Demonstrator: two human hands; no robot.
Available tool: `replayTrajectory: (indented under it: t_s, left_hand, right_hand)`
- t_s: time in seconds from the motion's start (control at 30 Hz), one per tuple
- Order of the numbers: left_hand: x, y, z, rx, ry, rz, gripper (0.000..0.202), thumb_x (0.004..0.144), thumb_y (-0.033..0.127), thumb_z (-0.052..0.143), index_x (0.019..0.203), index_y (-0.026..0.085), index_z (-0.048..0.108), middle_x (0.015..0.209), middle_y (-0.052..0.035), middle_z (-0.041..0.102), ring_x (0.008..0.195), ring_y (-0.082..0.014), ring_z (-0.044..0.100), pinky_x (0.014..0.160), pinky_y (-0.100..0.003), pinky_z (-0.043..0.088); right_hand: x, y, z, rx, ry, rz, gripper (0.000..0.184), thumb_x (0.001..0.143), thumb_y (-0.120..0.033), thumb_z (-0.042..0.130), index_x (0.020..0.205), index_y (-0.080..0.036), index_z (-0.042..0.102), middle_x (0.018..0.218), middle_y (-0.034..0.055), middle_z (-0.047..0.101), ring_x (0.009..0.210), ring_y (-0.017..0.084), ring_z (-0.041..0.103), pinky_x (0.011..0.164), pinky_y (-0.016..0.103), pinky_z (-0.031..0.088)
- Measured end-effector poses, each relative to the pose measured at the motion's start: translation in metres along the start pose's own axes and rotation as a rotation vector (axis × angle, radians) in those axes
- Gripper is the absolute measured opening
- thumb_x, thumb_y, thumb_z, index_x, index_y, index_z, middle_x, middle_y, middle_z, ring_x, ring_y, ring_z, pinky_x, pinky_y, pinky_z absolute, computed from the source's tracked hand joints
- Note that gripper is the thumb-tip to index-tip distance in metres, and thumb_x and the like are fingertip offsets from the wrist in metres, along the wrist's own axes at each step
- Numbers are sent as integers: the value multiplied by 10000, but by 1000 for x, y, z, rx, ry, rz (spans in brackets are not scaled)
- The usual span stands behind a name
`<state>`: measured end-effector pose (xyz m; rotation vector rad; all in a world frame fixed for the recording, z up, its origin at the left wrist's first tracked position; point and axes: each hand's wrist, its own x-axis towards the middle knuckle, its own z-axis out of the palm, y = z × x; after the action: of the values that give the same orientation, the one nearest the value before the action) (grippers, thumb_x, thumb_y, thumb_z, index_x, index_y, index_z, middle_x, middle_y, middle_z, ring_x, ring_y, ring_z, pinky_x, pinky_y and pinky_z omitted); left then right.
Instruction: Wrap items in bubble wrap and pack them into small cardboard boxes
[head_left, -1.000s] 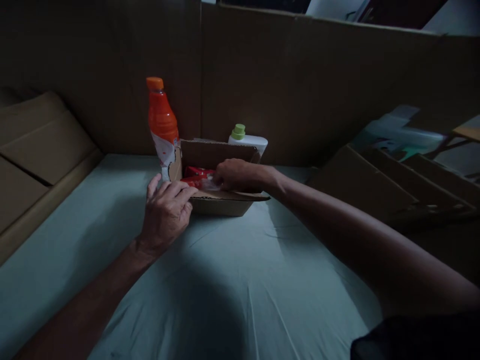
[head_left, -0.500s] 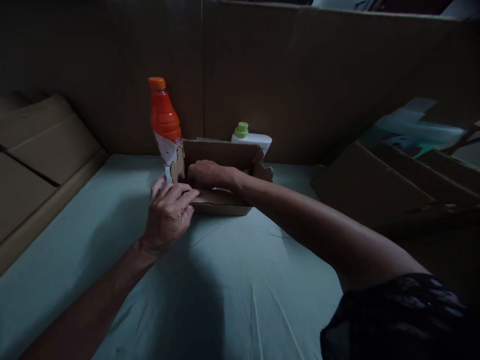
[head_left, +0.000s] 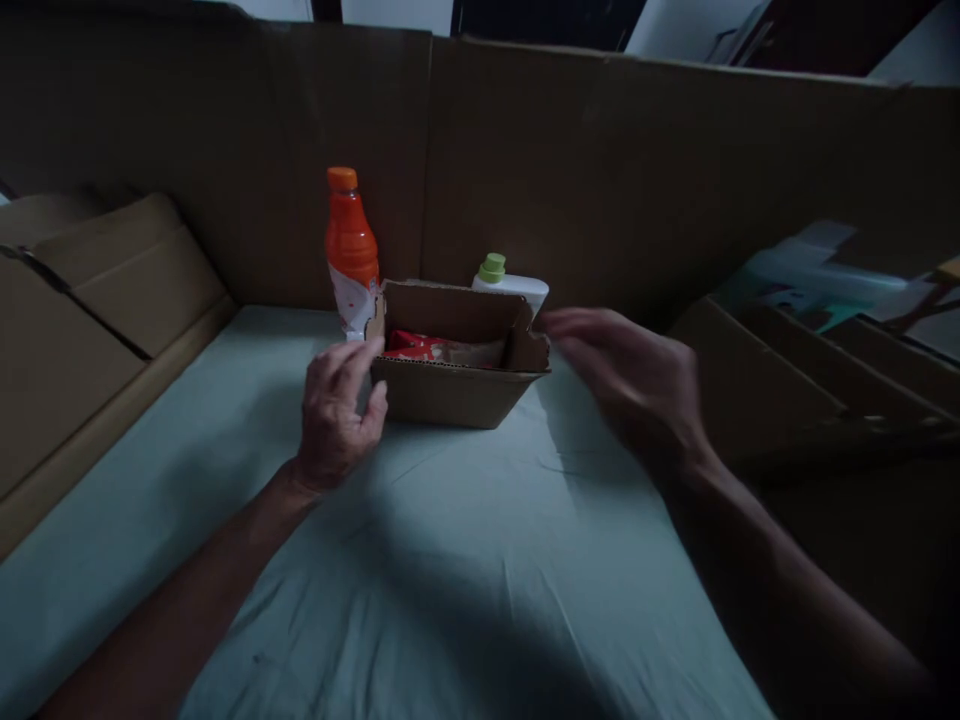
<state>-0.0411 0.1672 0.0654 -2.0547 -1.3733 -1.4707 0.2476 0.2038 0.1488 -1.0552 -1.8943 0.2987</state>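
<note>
From where I stand, the open brown cardboard box (head_left: 442, 396) sits on the pale green cloth (head_left: 465, 500), a shiny red printed packet (head_left: 411, 346) inside. The left hand (head_left: 336, 422) is at the box's eight o'clock, fingertips by the corner; I can't tell whether they grasp it. The right hand (head_left: 637, 375), blurred, is loose and released at three. An orange plastic bottle (head_left: 352, 240) stands at ten.

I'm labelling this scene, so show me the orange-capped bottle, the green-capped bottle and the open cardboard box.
Orange-capped bottle (head_left: 352, 243): head view, on its orange upper body.
Green-capped bottle (head_left: 516, 284): head view, on its white body.
Open cardboard box (head_left: 441, 394): head view, on its front wall.
</note>
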Motion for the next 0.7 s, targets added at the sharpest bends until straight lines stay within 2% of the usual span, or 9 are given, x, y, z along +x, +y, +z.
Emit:
replayTrajectory:
  t_s: [0.07, 0.13, 0.23, 0.33, 0.4, 0.5, 0.6, 0.63, 0.7]
  left_hand:
    - [-10, -6, 1, -102, 20, -177, 661, 847, 206, 629, 1478, 230, 433, 1382, -128, 549, 1265, -283, 546, 1096, -493, 439]
    - [-19, -16, 9, -244, -58, -387, 767, 807, 254, 659, 1514, 239, 360, 1456, -146, 490, 1295, -303, 534, 1069, -508, 465]
    - [-21, -25, 29, -474, -209, -625, 805, 746, 299, 678, 1489, 220, 377, 1438, -154, 522, 1289, -319, 546, 1047, -513, 483]
    - [-16, -13, 45, -612, -234, -692, 753, 718, 301, 670, 1429, 175, 453, 1321, -136, 619, 1222, -303, 594, 1104, -506, 443]
    - [-18, 10, 48, -636, -202, -709, 748, 716, 294, 674, 1425, 179, 466, 1305, -121, 638, 1218, -300, 601, 1130, -494, 424]
    - [-41, 61, 39, -690, -254, -708, 789, 728, 288, 699, 1469, 217, 437, 1356, -111, 619, 1282, -309, 571, 1148, -477, 416]
    - [-79, 110, 10, -734, -356, -703, 787, 756, 303, 718, 1487, 240, 435, 1374, -114, 611, 1327, -316, 542, 1170, -464, 400]
    - [-92, 121, -3, -727, -363, -724, 762, 774, 311, 707, 1485, 238, 441, 1362, -118, 618, 1324, -319, 546, 1171, -468, 399]
    - [-117, 133, -32, -672, -331, -789, 738, 807, 331, 684, 1491, 229, 427, 1349, -129, 623, 1310, -328, 558, 1169, -490, 397]
  right_hand:
    - [-39, 24, -11, -13, 163, 166, 233, 935, -366, 584, 1074, -231, 714, 1140, 73, 730, 1066, 242, 675, 946, 459, 533]
    - [-63, 44, 2, -13, 105, 292, 424, 843, -436, 691, 1207, -219, 668, 1204, 115, 712, 1061, 280, 673, 903, 489, 550]
    - [-60, 60, 47, 103, -84, 341, 678, 752, -476, 752, 1342, -197, 568, 1311, 161, 662, 1121, 305, 647, 888, 468, 558]
    - [-41, 64, 71, 179, -124, 368, 567, 794, -448, 669, 1280, -171, 574, 1230, 155, 696, 1018, 273, 673, 828, 417, 569]
    - [-45, 65, 62, 170, -96, 410, 472, 800, -433, 631, 1187, -165, 599, 1132, 140, 725, 920, 258, 690, 774, 406, 572]
    - [-88, 62, 18, 105, -13, 446, 370, 797, -473, 644, 1038, -193, 619, 1026, 125, 743, 864, 268, 705, 730, 408, 570]
    - [-142, 47, -24, -43, 31, 452, 355, 806, -548, 663, 933, -217, 639, 934, 120, 747, 840, 284, 707, 684, 397, 557]
    - [-154, 39, -29, -78, 18, 447, 357, 807, -565, 664, 912, -224, 642, 905, 114, 746, 819, 282, 702, 663, 388, 550]
    - [-167, 21, -24, -79, -37, 413, 358, 816, -578, 656, 897, -229, 642, 877, 103, 742, 792, 270, 689, 649, 373, 544]
